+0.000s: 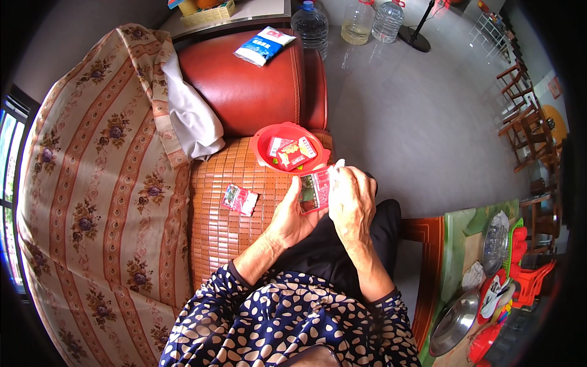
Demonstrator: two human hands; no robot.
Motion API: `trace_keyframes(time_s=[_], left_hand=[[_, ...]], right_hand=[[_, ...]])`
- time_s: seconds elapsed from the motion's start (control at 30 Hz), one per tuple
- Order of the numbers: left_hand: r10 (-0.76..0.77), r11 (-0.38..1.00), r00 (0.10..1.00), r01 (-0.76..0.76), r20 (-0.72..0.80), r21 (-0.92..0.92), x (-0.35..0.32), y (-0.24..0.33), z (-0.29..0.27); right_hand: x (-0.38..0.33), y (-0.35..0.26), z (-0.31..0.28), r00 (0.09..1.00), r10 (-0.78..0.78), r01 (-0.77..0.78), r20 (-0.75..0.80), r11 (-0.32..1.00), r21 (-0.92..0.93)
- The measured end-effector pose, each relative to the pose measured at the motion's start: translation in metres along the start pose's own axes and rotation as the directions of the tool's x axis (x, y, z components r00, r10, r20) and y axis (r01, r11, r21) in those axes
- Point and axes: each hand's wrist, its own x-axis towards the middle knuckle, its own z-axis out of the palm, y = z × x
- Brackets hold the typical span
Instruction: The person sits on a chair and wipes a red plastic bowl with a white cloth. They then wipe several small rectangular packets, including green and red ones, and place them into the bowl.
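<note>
My left hand (288, 215) is closed round the edge of a small flat red packet (315, 191) with a dark picture on its face. Over the packet's right side, my right hand (353, 202) has its fingers curled, and a crumpled white scrap (340, 164) pokes out at their tips; its kind is unclear. Just beyond both hands, a red plastic basin (260, 145) holds a few similar red packets (296, 153). Another red and white packet (240, 200), with a dark picture, lies apart on the woven seat mat left of my left hand.
A brown tile mat (211, 235) covers the seat. On the red leather armrest (238, 85) lies a blue and white packet (265, 46). Floral cloth (110, 202) drapes the left side. At right, a green-edged table (452, 244) bears a metal bowl (455, 321). Large bottles (310, 29) stand beyond.
</note>
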Motion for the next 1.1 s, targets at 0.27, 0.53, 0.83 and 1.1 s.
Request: trace_keyframes(time_s=[0.27,0.53,0.83,1.1], left_hand=[[-0.013,0.999,1.000,0.013,0.001,-0.038,0.000,0.000,-0.008],[-0.033,0.994,0.999,0.036,0.040,-0.099,-0.001,0.008,-0.020],[-0.010,0.999,0.999,0.011,0.050,-0.033,-0.001,0.007,-0.005],[-0.080,0.969,0.990,0.105,0.120,-0.222,-0.001,0.003,-0.028]], right_hand=[[-0.030,-0.024,-0.013,0.977,-0.029,0.037,0.213,0.999,-0.031],[-0.011,-0.029,-0.034,0.944,-0.094,-0.122,0.316,0.791,0.600],[0.009,-0.023,-0.006,0.950,-0.250,0.195,0.187,0.943,0.268],[-0.013,-0.017,-0.008,0.882,-0.345,0.170,0.321,0.868,0.467]])
